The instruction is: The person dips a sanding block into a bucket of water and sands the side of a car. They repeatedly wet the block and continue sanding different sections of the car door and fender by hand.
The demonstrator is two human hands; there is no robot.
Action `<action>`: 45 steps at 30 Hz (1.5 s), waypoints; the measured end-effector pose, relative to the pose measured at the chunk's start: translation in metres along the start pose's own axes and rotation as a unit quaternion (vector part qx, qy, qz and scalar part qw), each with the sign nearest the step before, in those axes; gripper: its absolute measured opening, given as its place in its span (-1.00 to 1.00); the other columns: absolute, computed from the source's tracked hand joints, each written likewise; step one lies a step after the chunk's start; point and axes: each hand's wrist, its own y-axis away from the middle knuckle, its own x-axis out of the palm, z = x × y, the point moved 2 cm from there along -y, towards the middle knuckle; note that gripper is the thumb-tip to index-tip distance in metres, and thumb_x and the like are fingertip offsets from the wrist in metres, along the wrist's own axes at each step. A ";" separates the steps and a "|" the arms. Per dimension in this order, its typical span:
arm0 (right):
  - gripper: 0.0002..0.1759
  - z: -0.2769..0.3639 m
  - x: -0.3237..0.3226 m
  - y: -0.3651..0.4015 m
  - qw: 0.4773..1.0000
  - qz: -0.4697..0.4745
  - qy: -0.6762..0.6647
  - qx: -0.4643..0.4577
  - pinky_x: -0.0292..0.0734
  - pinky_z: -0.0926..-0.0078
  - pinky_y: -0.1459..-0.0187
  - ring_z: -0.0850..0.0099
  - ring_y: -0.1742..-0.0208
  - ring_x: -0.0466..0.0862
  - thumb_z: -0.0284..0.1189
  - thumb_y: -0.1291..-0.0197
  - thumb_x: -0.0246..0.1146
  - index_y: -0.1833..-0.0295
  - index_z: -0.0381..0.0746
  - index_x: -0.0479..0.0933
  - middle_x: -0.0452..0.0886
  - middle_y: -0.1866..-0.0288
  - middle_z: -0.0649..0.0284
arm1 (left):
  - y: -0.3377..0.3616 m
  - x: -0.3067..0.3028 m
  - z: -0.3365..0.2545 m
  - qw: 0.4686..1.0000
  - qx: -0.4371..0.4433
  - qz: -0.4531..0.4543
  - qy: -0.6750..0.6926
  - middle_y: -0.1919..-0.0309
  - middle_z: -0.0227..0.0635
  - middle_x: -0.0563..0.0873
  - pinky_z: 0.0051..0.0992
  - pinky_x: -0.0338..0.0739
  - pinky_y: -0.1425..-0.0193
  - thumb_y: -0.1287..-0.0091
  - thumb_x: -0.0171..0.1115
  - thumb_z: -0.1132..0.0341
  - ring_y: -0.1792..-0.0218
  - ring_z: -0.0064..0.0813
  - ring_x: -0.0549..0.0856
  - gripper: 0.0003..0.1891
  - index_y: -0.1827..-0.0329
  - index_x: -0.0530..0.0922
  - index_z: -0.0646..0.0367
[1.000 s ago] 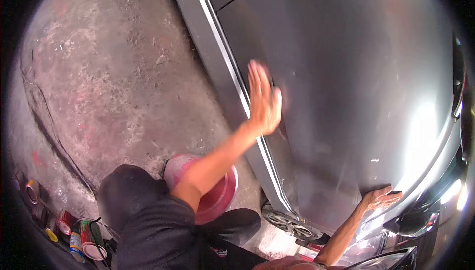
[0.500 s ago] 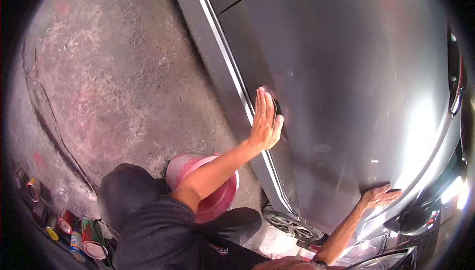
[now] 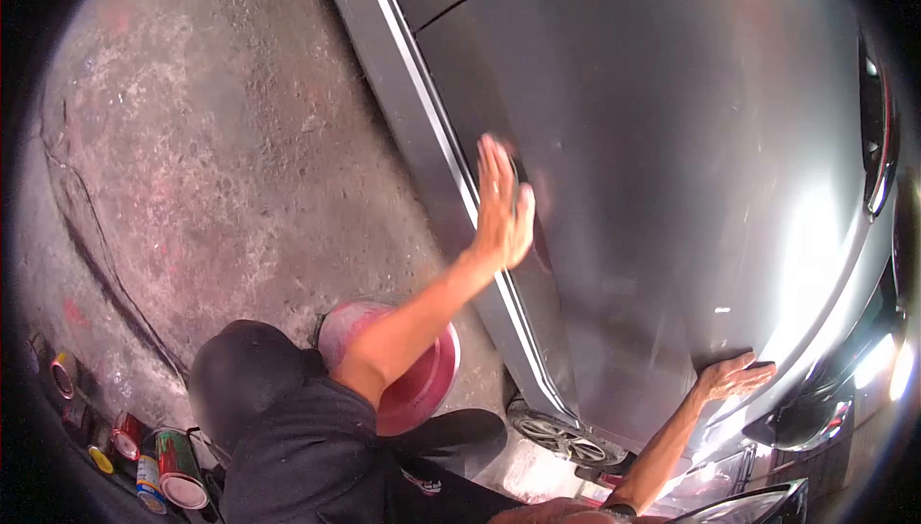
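Note:
My left hand (image 3: 502, 212) lies flat on the low part of a dark grey car panel (image 3: 652, 159), just above a bright silver trim strip (image 3: 428, 92). Its fingers point up the picture and are slightly smeared, the thumb spread to the right. A dark patch like a shadow shows between thumb and fingers. Over near the panel's lower right, my right hand (image 3: 731, 376) rests with fingers apart, pointing right. Below my left forearm stands a pink-red bucket (image 3: 430, 385), partly covered by the arm.
Stained concrete floor (image 3: 230, 121) stretches left of the car. Several paint cans, among them a green-and-red can (image 3: 178, 469), stand at the lower left. A black rounded shape (image 3: 251, 380) is beside the bucket. The wheel (image 3: 564, 438) and a side mirror (image 3: 804, 423) show low down.
My left hand has slid a little up and to the left along the panel. My right hand stays nearly where it was; the view has shifted slightly.

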 end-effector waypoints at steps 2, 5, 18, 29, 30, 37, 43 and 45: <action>-0.11 -0.002 -0.002 0.001 1.000 0.014 0.003 0.000 0.01 -0.02 -0.50 -0.07 -0.54 0.11 0.15 -0.43 -0.22 -0.51 -0.41 0.04 0.09 -0.52 -0.21 | 0.046 0.010 0.004 0.997 0.056 0.049 0.009 -0.52 0.32 -0.24 0.04 -0.28 -0.58 -0.54 -0.24 0.08 -0.54 0.26 -0.23 -0.25 -0.54 -0.28 0.43; -0.12 0.001 -0.004 -0.001 1.000 0.018 0.008 0.007 0.01 -0.02 -0.50 -0.08 -0.54 0.11 0.15 -0.43 -0.23 -0.52 -0.41 0.04 0.09 -0.52 -0.22 | -0.019 -0.009 0.004 1.000 0.022 -0.010 -0.020 -0.53 0.29 -0.21 -0.01 -0.25 -0.60 -0.54 -0.23 0.15 -0.55 0.22 -0.19 -0.29 -0.54 -0.26 0.45; -0.17 -0.002 -0.002 0.001 1.000 0.001 -0.011 -0.002 0.00 0.02 -0.50 -0.09 -0.51 0.15 0.05 -0.42 -0.14 -0.48 -0.46 0.10 0.14 -0.50 -0.23 | 0.016 0.005 0.003 1.000 0.010 0.006 0.001 -0.51 0.34 -0.19 0.04 -0.25 -0.58 -0.55 -0.24 0.09 -0.54 0.26 -0.20 -0.28 -0.53 -0.21 0.46; -0.15 0.002 -0.005 0.001 1.000 0.018 -0.003 0.007 0.00 -0.03 -0.50 -0.08 -0.54 0.09 0.10 -0.45 -0.24 -0.52 -0.40 0.02 0.07 -0.53 -0.22 | 0.045 0.019 0.016 0.998 0.056 0.026 0.003 -0.51 0.36 -0.23 0.05 -0.28 -0.58 -0.55 -0.29 0.08 -0.53 0.28 -0.21 -0.27 -0.53 -0.26 0.47; -0.16 -0.002 -0.004 0.002 1.000 0.024 0.001 0.007 0.00 -0.04 -0.50 -0.08 -0.54 0.09 0.09 -0.46 -0.23 -0.52 -0.40 0.01 0.06 -0.53 -0.22 | 0.053 0.023 0.023 0.998 0.037 0.042 -0.007 -0.51 0.36 -0.24 0.04 -0.29 -0.58 -0.55 -0.31 0.07 -0.54 0.28 -0.22 -0.26 -0.52 -0.28 0.48; -0.17 0.009 -0.006 0.002 1.000 0.000 -0.015 0.002 -0.01 0.02 -0.50 -0.09 -0.52 0.14 0.07 -0.44 -0.17 -0.49 -0.43 0.09 0.14 -0.51 -0.21 | -0.156 -0.046 0.016 0.992 -0.005 -0.124 -0.006 -0.56 0.13 -0.31 -0.16 -0.40 -0.62 -0.55 -0.48 -0.13 -0.58 -0.04 -0.30 -0.22 -0.55 -0.31 0.38; -0.17 -0.002 -0.003 0.000 1.000 0.015 -0.002 0.009 0.00 -0.01 -0.51 -0.06 -0.54 0.10 0.10 -0.45 -0.21 -0.52 -0.37 0.07 0.10 -0.53 -0.18 | -0.034 0.009 0.017 0.992 0.077 -0.080 -0.065 -0.56 0.10 -0.35 -0.17 -0.42 -0.62 -0.54 -0.46 -0.12 -0.58 -0.05 -0.30 -0.23 -0.56 -0.35 0.30; -0.17 -0.007 0.002 -0.001 1.000 0.019 0.007 0.015 0.03 -0.02 -0.51 -0.04 -0.56 0.08 0.12 -0.45 -0.26 -0.53 -0.33 0.04 0.06 -0.54 -0.17 | -0.081 -0.021 0.007 0.984 0.143 -0.049 -0.095 -0.56 0.09 -0.34 -0.15 -0.43 -0.62 -0.55 -0.46 -0.05 -0.58 -0.05 -0.29 -0.27 -0.56 -0.35 0.30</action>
